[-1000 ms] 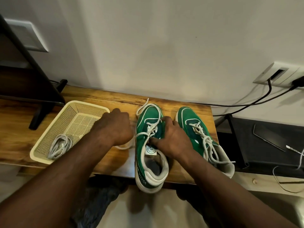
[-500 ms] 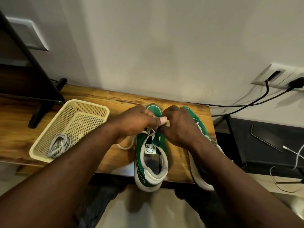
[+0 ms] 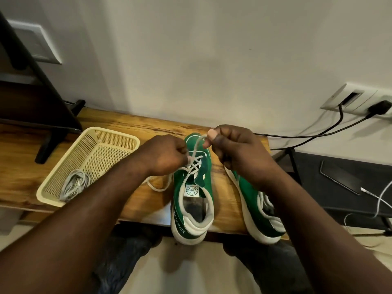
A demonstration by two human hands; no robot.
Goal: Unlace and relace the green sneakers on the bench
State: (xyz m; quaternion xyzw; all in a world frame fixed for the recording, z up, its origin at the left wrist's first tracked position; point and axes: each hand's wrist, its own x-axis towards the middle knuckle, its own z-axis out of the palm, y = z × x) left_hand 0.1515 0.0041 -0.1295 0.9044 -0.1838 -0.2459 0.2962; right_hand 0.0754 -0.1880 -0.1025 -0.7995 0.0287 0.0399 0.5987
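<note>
Plain white wall behind, and a wooden counter (image 3: 127, 132) pushed up against it. Both green shoes sat on the right half of that counter with toes toward the wall and heels poking over the near edge. The left sneaker (image 3: 182, 177) was the one being worked on. The right sneaker (image 3: 252, 200) was just beside it, half hidden under a forearm.

The right grip (image 3: 235, 145) was pinching the white lace (image 3: 196, 147) between thumb and forefinger, holding it up over the toe. The left grip (image 3: 163, 153) was curled down at the eyelets and looked to be pinching a crossing of the same lace, though the fingertips were mostly hidden. A slack loop of lace trailed on the counter to the left of the shoe.

Handling-wise, I'd guess the lace is soft, floppy and nearly weightless, so take it close to the stiff tip or right by the eyelet. The shoe looks light enough to skid when tugged, and the suede-ish upper should give a decent hold for pinning it.

Over on the left was a cream perforated basket (image 3: 110, 130). All I could see in it was a coiled pale cable (image 3: 74, 183) in the near corner.
</note>
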